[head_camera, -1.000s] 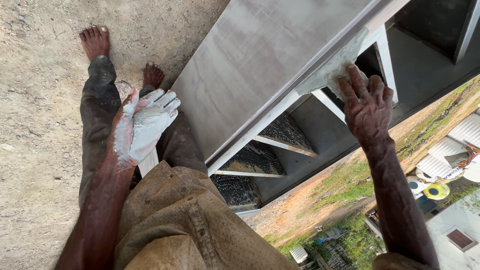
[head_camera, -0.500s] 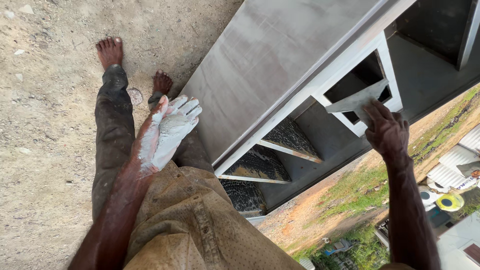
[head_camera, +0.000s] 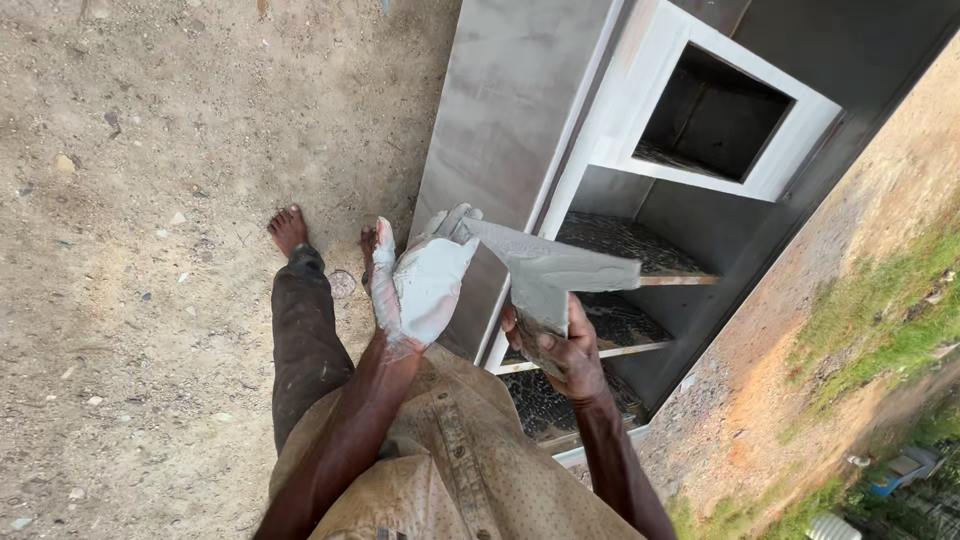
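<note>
While the person is standing barefoot on the dirt ground (head_camera: 150, 300), these lines are setting out what is showing.

Work in hand: filler paste is being spread on a grey metal cabinet (head_camera: 520, 110) with a flat scraper blade (head_camera: 555, 270).
Right hand: the right hand (head_camera: 560, 350) is gripping the scraper's lower end, fingers curled tight round it, and the blade is pointing across toward the other palm.
Left hand: the left hand (head_camera: 425, 285) is lying open, palm up and coated with a pat of white paste (head_camera: 432, 290) — fingers spread, gripping nothing, the blade's tip touching or just beside it.
Done so far: by my judgement, the white frame (head_camera: 620, 110) round the upper opening is looking coated already.
Left to do: the broad grey side panel and the lower shelves (head_camera: 620, 250) are looking bare — likely the greater part remaining.
Where the paste is: on the left palm, just in front of the cabinet's edge.
Count: two hands, one scraper, one cabinet, two bare feet, at least two dark shelves showing.
</note>
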